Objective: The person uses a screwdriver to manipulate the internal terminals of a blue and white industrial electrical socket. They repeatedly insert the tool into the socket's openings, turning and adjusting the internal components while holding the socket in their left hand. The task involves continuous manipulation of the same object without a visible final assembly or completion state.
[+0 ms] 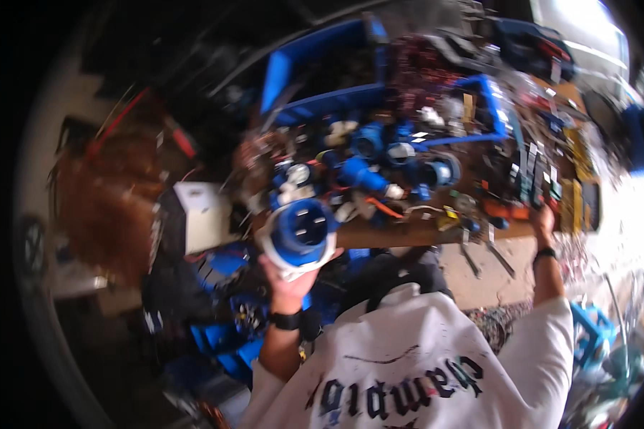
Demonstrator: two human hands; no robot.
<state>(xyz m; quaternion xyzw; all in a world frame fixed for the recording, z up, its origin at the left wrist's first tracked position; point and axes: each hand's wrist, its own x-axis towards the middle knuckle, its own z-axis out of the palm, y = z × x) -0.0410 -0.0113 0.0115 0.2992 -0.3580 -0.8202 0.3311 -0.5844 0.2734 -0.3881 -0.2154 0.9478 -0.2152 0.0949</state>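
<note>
Head view: cluttered workbench [422, 232], frame blurred.
Left hand [288, 280]: my fingers closed round blue plug [300, 232], raised before bench edge.
Right hand [544, 218]: at bench edge; grip unclear.
Advice: I judge a firmer, steadier hold best.

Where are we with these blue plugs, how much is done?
Done: hard to tell; nothing is visibly set apart as finished. In hand: the left hand holds one large blue plug, pin face up, while the right hand reaches the table's far edge. Left: a heap of blue connectors remains there.
</note>
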